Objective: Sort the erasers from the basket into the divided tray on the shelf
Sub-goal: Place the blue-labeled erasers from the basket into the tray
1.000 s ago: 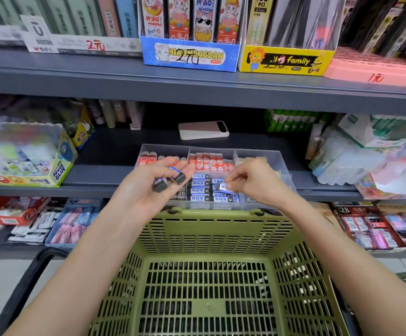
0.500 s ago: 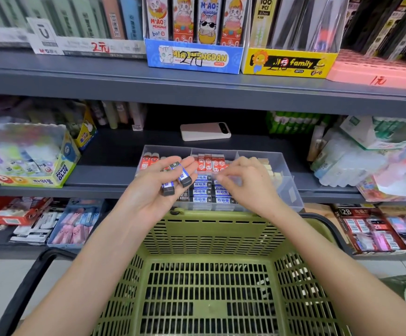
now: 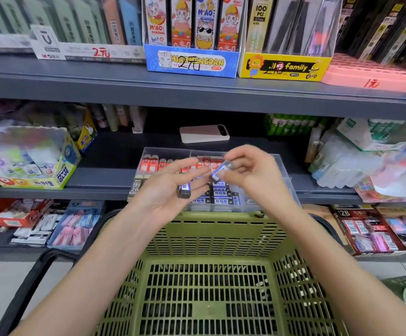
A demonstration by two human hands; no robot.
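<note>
The right hand (image 3: 250,175) pinches an eraser (image 3: 221,169) in its fingers, just above the tray (image 3: 165,150). A second eraser (image 3: 183,190) lies on the left hand's (image 3: 170,190) nearly straight fingers. Best to lower the pinched one flat, label up, into the matching blue row (image 3: 223,201) beneath the fingers.

Left grip (image 3: 168,195): palm up, fingers loosely extended, eraser (image 3: 184,190) lying across them.
Right grip (image 3: 253,175): thumb and fingertips pinch second eraser (image 3: 221,169).
Forearms: bare, reaching forward, converging.

Bright, even light; blurred, bowed edges throughout.
</note>
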